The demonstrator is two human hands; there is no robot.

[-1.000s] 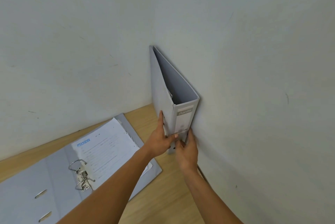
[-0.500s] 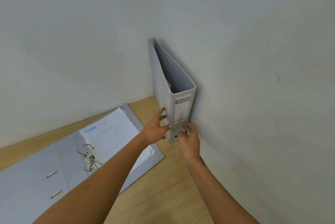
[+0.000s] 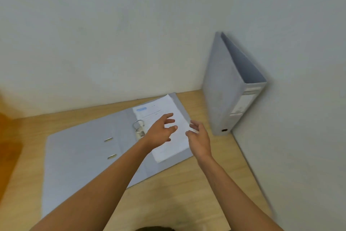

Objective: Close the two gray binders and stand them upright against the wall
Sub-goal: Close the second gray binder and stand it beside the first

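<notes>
One closed gray binder (image 3: 222, 88) stands upright in the desk's (image 3: 177, 193) far right corner. Both hands, left (image 3: 159, 131) and right (image 3: 200, 139), hover empty with fingers spread over the open binder (image 3: 84, 156), which likely needs closing next.

office corner, 2 gray binders (image 3: 226, 88), wooden desk (image 3: 177, 193), plain wall (image 3: 112, 34)

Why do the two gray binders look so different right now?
The closed binder stands upright in the corner against the wall; the open binder lies flat on the table. The open one shows its rings and papers; the closed one shows its spine label. Both are gray.
</notes>
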